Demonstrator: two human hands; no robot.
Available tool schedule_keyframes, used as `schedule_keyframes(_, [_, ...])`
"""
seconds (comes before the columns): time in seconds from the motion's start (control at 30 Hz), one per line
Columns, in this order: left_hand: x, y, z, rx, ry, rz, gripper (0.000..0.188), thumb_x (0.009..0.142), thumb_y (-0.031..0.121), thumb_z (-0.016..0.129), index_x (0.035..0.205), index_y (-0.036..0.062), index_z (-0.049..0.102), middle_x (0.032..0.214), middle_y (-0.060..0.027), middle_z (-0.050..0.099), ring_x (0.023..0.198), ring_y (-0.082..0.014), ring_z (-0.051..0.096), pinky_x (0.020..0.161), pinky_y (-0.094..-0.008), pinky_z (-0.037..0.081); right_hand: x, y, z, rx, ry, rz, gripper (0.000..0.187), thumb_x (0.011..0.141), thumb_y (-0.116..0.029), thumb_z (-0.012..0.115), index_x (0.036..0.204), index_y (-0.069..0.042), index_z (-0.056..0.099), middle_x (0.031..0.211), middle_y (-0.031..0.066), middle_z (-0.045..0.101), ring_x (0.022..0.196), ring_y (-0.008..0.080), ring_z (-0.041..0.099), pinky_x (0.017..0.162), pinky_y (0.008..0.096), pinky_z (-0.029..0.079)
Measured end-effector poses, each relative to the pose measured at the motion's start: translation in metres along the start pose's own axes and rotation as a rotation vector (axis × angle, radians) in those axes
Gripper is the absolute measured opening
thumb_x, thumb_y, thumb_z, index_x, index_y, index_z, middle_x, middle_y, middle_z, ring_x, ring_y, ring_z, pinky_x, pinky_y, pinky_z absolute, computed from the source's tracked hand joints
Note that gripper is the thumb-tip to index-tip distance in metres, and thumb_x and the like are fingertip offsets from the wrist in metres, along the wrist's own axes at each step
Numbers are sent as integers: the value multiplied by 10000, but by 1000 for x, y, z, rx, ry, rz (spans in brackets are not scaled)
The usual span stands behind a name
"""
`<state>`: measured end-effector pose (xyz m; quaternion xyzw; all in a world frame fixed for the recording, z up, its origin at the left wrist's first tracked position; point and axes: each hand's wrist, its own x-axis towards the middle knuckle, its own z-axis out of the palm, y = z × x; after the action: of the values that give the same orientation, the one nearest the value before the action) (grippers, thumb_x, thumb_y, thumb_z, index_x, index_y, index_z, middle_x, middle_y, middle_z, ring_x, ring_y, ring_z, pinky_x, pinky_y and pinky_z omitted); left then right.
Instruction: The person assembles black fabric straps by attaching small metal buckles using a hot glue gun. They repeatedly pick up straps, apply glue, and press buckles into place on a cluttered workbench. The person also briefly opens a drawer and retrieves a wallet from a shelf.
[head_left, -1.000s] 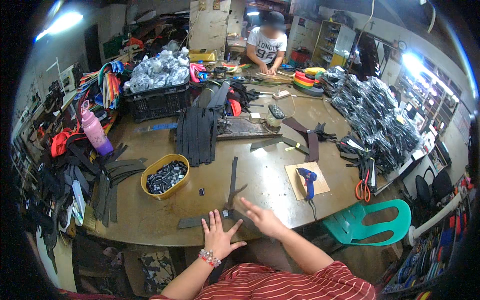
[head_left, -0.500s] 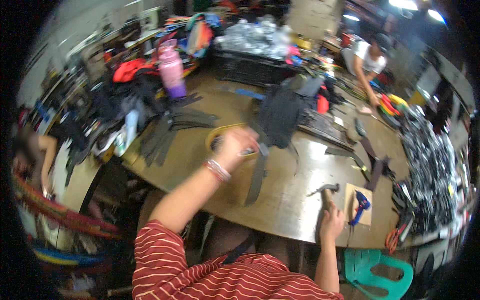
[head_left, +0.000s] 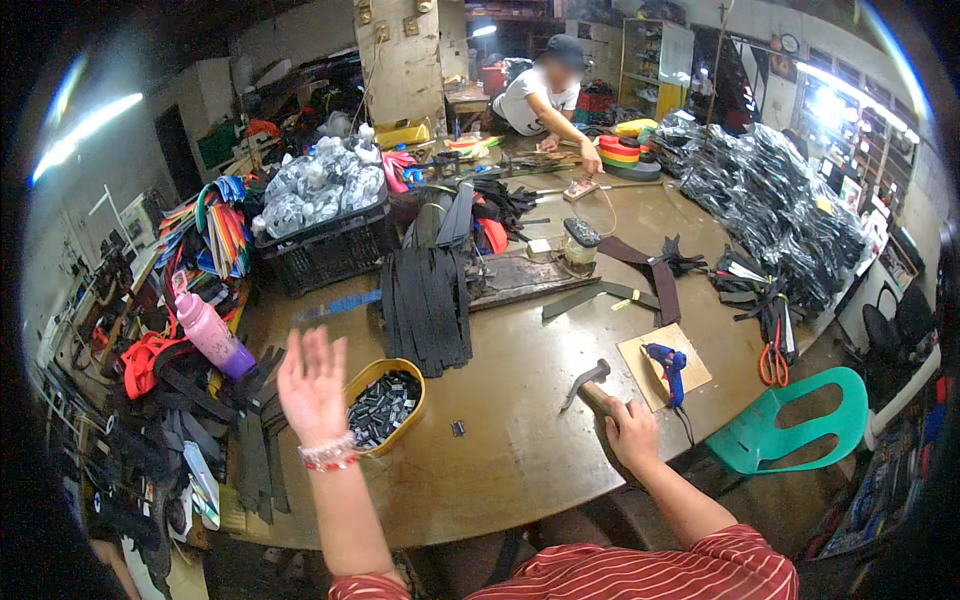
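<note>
Steel-headed hammer [head_left: 584, 381], wooden handle gripped in the right hand [head_left: 633, 435].

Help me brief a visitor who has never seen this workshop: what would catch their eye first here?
Probably the raised, open left hand with its beaded bracelet, lifted above the yellow oval bowl of small dark metal clips near the table's front edge. Next, the right hand gripping the wooden-handled hammer on the brown table, beside the blue glue gun lying on a cardboard square.
</note>
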<state>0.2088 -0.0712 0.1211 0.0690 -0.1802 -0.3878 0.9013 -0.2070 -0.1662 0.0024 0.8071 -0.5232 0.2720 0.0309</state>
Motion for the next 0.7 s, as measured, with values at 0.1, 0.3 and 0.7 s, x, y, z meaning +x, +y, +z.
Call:
schedule_keyframes(0.1, [-55,-41,95,-44,-450,-328,702,932,430,423,1419,-10,175,1456,-270,184,1365,-387,167,1071,-612,142,-1,-1,0,-31,26,-24,324,742,-145,638,1060,-154,577,776,100,490,764,284,515,656,403,438])
schedule_keyframes(0.3, [-125,-105,160,-512,-1205,-566,983,848,628,441,1382,-109,70,1457,-297,101,1360,-398,112,1085,-496,103,0,1,1,-47,23,-56,319,743,-142,628,1059,-136,582,767,111,493,739,294,515,635,407,440])
schedule_keyframes(0.7, [-167,-113,168,-1244,-838,-694,833,880,430,501,1289,-241,227,1327,-368,344,1270,-320,398,1047,-341,303,0,0,5,-139,-37,14,309,780,-187,623,1083,-189,561,843,81,524,818,263,542,670,382,458])
